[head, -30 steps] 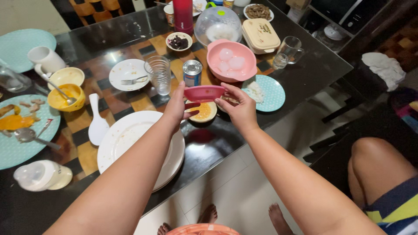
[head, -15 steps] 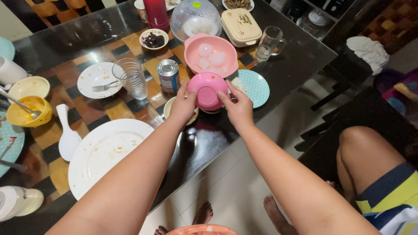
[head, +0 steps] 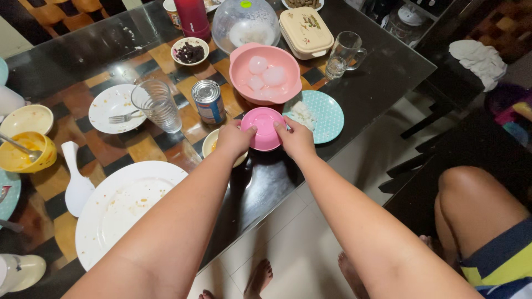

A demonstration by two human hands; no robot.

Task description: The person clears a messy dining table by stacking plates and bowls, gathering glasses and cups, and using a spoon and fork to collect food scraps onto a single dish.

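Left hand (head: 234, 138) and right hand (head: 296, 138) are gripping pink bowl (head: 264, 127) from both sides, fingertips pinching its rim, above cream bowl (head: 212, 143)

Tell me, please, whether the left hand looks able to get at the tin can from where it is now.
Probably yes. The left hand is on the small pink bowl, and the tin can stands upright just beyond it with bare table between them. The hand would have to let go of the bowl first.

Your left hand (head: 234, 138) and right hand (head: 296, 139) grip the small pink bowl (head: 263, 127) from either side, over the cream bowl (head: 213, 145); beyond it sits the large pink bowl (head: 266, 75), the tin can (head: 208, 101) to its left on the worktop (head: 377, 83)
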